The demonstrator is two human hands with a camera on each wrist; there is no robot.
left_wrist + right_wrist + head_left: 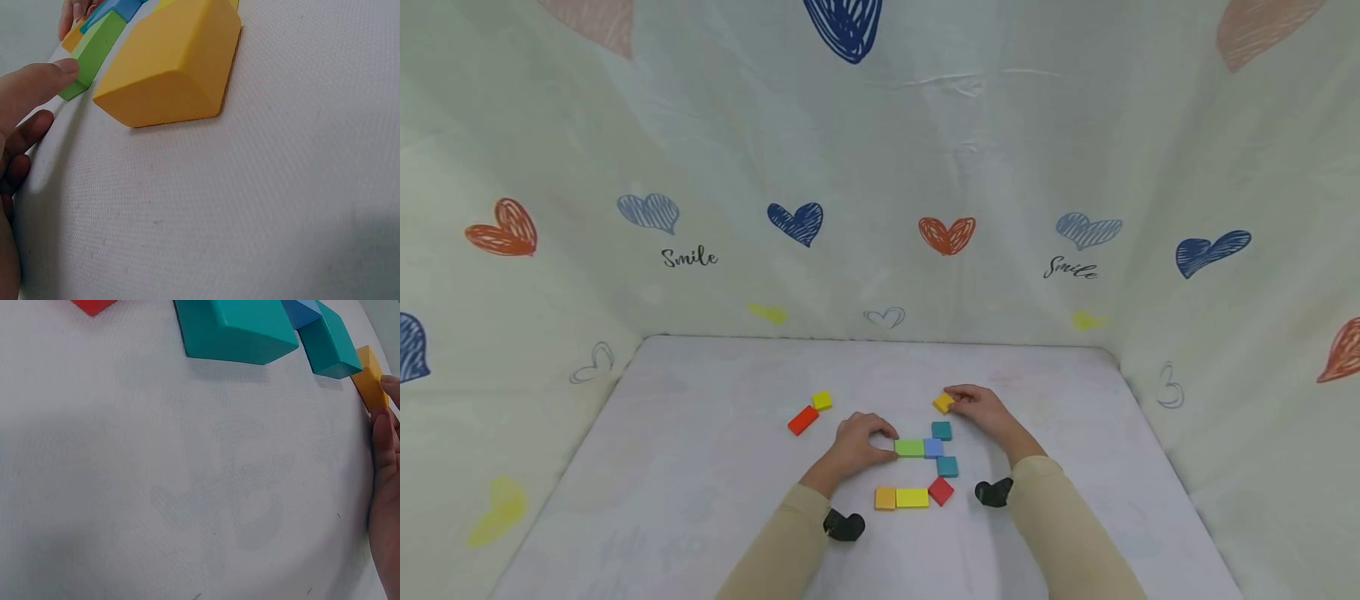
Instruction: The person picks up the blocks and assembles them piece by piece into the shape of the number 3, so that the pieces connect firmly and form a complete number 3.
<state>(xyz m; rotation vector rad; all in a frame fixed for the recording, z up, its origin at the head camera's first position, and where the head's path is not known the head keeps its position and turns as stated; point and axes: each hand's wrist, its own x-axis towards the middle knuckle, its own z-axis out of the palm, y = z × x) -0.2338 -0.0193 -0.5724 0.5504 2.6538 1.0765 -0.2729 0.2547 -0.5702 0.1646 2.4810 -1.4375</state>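
Note:
My left hand [857, 446] holds the left end of a light green block [910, 448] between thumb and forefinger. In the left wrist view, the thumb presses against that green block [100, 53]. Touching the green block's right end is a blue block [933, 448]. One teal block [942, 431] sits just above the blue one, another teal block [947, 467] just below. Farther back, my right hand [988, 410] pinches an orange-yellow block [943, 403], which the right wrist view shows at its right edge, between thumb and fingers.
Nearer me lie an orange block [885, 498], a yellow block [912, 498] beside it and a turned red block [941, 491]. To the left, a red-orange block [803, 420] touches a small yellow block [822, 401]. Heart-printed cloth [865, 150] walls the white table [700, 467].

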